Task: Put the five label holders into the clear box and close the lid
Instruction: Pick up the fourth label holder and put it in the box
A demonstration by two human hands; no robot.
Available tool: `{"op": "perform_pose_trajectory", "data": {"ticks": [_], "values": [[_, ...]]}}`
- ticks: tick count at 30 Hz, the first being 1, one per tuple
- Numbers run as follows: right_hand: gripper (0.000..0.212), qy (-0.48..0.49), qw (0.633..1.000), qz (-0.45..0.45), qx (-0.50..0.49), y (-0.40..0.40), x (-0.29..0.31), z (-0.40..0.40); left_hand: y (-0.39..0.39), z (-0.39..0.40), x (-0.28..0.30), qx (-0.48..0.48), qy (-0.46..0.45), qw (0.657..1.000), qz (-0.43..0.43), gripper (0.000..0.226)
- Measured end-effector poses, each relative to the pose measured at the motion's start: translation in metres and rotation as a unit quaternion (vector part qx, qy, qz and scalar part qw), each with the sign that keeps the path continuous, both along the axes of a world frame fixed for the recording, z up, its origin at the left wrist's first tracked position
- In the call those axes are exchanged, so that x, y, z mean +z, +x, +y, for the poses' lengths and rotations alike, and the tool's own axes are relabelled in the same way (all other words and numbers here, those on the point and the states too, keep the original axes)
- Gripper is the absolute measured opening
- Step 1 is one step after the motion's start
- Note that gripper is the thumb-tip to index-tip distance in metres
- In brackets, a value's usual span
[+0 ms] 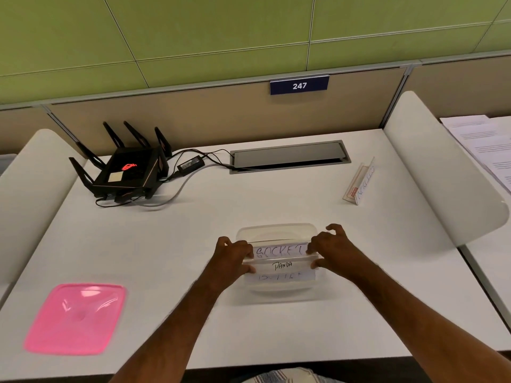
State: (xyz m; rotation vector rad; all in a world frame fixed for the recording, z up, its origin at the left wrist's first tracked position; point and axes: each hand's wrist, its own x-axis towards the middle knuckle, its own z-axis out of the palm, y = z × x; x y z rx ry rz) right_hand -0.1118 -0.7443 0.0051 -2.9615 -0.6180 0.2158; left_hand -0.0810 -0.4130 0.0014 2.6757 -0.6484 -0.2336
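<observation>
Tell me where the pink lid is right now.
In the head view the pink lid lies flat on the desk at near left, off the clear box, left of the left hand and nearer than the router.

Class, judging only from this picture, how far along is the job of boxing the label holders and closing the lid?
Done: at least three label holders sit in the clear box. In hand: the left hand and right hand pinch the ends of the PANDA holder, settling it. Left: one label holder stands far right on the desk, and the pink lid lies off to the left.
</observation>
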Motion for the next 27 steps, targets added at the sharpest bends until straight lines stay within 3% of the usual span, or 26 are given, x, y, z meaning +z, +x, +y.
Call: {"op": "perform_pose_trajectory", "data": {"ticks": [6,14,22,25,27], "values": [[0.030,-0.053,0.999,0.005,0.012,-0.003,-0.003,0.009,0.003,-0.008,-0.003,-0.029,0.059,0.998,-0.016,0.022],[0.016,-0.098,0.995,-0.012,0.021,-0.009,-0.008,0.020,0.002,-0.012,-0.007,-0.089,0.213,0.973,-0.030,0.020],[0.019,-0.117,0.993,0.010,-0.008,-0.009,-0.021,0.023,0.003,-0.019,-0.006,-0.095,0.278,0.956,0.011,0.018],[0.017,-0.109,0.994,0.010,-0.014,-0.011,-0.023,0.026,0.002,-0.023,-0.014,-0.057,0.240,0.968,0.038,0.039],[0.017,-0.108,0.994,0.012,-0.016,-0.012,-0.024,0.026,0.002,-0.021,-0.019,-0.085,0.258,0.962,0.025,0.032]]}}
